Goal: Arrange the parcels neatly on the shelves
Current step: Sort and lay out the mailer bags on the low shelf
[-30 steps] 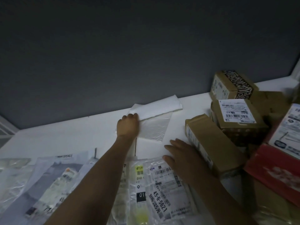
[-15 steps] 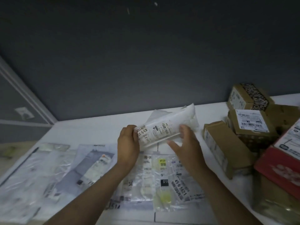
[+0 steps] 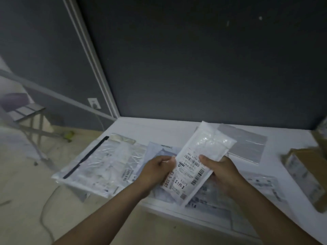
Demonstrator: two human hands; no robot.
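White padded mailer (image 3: pixel 203 156), crinkly, printed label with barcodes facing up, tilted above white shelf (image 3: pixel 138 128). Left hand (image 3: pixel 157 171) pinches its left edge; right hand (image 3: pixel 222 169) grips right side, thumb on label.

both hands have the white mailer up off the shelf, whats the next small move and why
Probably lower the white mailer flat, label up, into the row of flat bags. The left hand and right hand both grip its near end, holding it tilted above the shelf.
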